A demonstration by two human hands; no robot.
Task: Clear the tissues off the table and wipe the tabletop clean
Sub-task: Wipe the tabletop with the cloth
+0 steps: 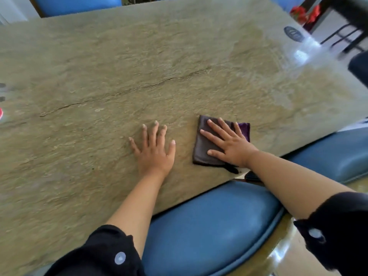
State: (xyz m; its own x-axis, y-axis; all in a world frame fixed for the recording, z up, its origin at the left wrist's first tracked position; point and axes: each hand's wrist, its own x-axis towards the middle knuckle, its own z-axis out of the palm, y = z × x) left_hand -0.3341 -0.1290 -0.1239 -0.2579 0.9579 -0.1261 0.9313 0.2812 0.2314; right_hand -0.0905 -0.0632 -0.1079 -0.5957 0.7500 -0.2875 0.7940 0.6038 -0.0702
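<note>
Cloth (207,144), dark brown with a purple corner showing at its far right, lies folded flat on the desk (119,76) close to the near edge, and I use it as my landmark from the head view. My right hand (229,144) rests palm down on top of it, fingers straight and spread, pressing it against the stone-patterned top rather than curling round it. My left hand (154,151) lies just to the left of the cloth, apart from it, also flat on the bare desk with its fingers splayed and nothing under them. Both forearms are bare, with black sleeves (103,253) pushed up near the elbows, each showing a pale button. Directly below the cloth, past the desk edge, sits a blue cushioned chair seat (215,222), and a second blue seat (338,156) lies to the cloth's right. Far beyond the cloth, towards the desk's upper right corner, a dark oval mark (294,33) shows on the surface beside a bright glare patch. Red flowers (304,13) stand further off past that corner. I see no tissues on the desk in this view.
</note>
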